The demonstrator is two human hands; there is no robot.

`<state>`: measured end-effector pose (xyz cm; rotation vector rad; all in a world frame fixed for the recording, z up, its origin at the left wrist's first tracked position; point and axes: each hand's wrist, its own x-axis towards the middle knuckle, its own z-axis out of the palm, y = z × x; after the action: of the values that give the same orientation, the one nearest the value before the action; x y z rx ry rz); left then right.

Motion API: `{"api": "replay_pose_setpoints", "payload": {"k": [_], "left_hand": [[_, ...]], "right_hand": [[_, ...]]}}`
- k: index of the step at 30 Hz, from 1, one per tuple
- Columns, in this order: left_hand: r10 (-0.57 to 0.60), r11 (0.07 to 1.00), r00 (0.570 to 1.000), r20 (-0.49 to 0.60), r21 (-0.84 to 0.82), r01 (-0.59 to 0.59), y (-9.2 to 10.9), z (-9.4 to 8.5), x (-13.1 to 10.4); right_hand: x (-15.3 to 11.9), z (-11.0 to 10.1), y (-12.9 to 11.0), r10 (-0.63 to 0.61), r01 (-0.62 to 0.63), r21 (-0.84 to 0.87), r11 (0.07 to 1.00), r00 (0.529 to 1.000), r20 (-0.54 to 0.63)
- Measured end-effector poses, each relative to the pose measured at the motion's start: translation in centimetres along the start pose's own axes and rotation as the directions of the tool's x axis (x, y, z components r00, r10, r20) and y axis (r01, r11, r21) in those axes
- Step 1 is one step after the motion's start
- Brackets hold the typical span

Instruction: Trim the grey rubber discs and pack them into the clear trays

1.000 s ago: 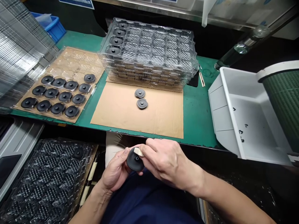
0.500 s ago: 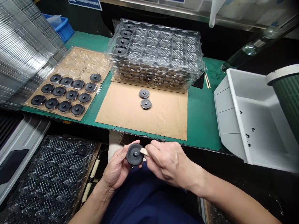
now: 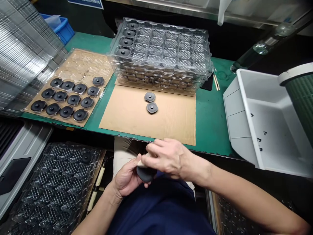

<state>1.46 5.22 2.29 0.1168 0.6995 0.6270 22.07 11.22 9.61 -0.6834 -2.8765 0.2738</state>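
My left hand (image 3: 126, 178) grips a round black disc part (image 3: 145, 175) by its edge, above my lap and in front of the table. Over the disc's upper side lies my right hand (image 3: 171, 160), closed on a cream-coloured strip-like piece (image 3: 140, 164). The strip's tip touches or nearly touches the disc; my right fingers cover most of it and the disc's centre. Two similar black discs, a far one (image 3: 149, 97) and a near one (image 3: 152, 107), rest on the cardboard sheet (image 3: 127, 114), studs up.
Behind the cardboard stands a stack of clear trays (image 3: 161, 62) with several discs in its left column. A partly filled tray (image 3: 80, 70) lies on the left. To the right is a white bin (image 3: 278, 147) with small black scraps. Below left sits another tray stack (image 3: 53, 182).
My right hand has moved up and left across the disc, hiding its central stud. The disc has tilted and its visible face has changed. The discs on the cardboard stay put.
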Motion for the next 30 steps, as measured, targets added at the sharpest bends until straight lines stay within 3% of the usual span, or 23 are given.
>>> {"api": "replay_pose_setpoints", "payload": {"k": [3,7,11,13,15,19,21,25,30], "left_hand": [[0.002,1.0,1.0,-0.02,0.006,-0.002,0.1,0.0,0.1],[0.021,1.0,0.999,-0.032,-0.014,-0.021,0.2,-0.3,0.2],[0.013,1.0,0.998,-0.068,0.002,-0.013,0.2,-0.2,0.3],[0.028,1.0,0.996,-0.087,-0.005,-0.029,0.3,0.1,0.4],[0.082,0.996,0.992,-0.098,-0.02,-0.084,0.6,0.4,0.3],[0.298,0.954,0.939,-0.172,0.017,-0.3,1.5,0.9,0.0],[0.355,0.934,0.911,-0.21,0.05,-0.352,1.8,0.8,-0.1],[0.31,0.951,0.932,-0.189,0.083,-0.299,1.8,0.4,0.1],[0.218,0.975,0.97,-0.104,0.065,-0.212,1.4,0.2,0.6]], "right_hand": [[-0.1,0.2,0.3,0.072,-0.071,-0.021,0.997,0.997,0.024],[0.2,0.2,0.0,-0.054,0.054,0.027,0.998,0.998,0.022],[0.3,0.0,0.0,0.048,-0.047,-0.005,0.999,0.998,0.043],[0.4,0.1,0.0,0.02,-0.02,0.0,1.0,1.0,0.017],[0.3,0.2,-0.1,0.006,-0.005,0.018,1.0,1.0,-0.021],[-0.4,1.0,-0.4,0.218,-0.215,0.041,0.976,0.971,-0.097],[-0.7,1.3,-0.6,0.278,-0.273,0.057,0.96,0.954,-0.111],[-0.7,1.3,-0.9,0.285,-0.284,0.022,0.958,0.951,-0.119],[0.0,0.4,-0.8,0.157,-0.159,-0.051,0.986,0.987,-0.045]]}}
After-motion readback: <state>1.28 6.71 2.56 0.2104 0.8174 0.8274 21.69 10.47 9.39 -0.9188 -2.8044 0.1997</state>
